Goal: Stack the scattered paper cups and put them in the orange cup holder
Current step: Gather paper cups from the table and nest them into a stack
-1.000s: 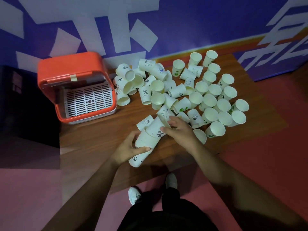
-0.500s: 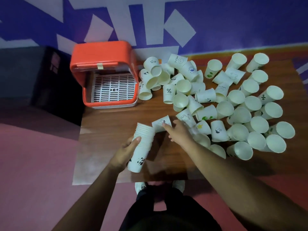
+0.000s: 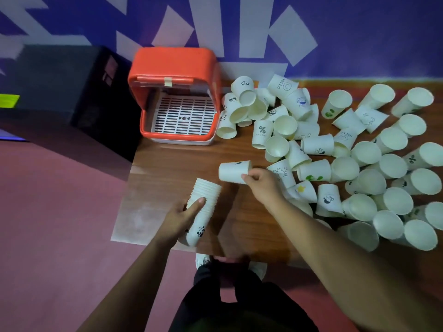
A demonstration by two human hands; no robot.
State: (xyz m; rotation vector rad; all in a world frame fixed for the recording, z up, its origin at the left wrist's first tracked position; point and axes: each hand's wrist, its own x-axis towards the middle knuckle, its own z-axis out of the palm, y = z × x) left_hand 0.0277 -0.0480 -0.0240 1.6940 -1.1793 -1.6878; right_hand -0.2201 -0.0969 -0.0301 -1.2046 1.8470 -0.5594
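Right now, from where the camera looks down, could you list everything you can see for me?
Orange plastic cup holder: one, orange, far left corner of the table, open.
White slotted tray: one, white, inside the holder.
Scattered white paper cups: dozens, white with small prints, some upright and some on their sides, right half of the table.
Stack of nested white paper cups: one, white, near the table's front edge.
Single white paper cup: one, white, held sideways above the stack.
Brown wooden table: one, brown, centre.
Black box: one, black, left of the table.
White shoes: two, white, on the floor below.
Left hand: one, grips the stack.
Right hand: one, fingers pinch the single cup.
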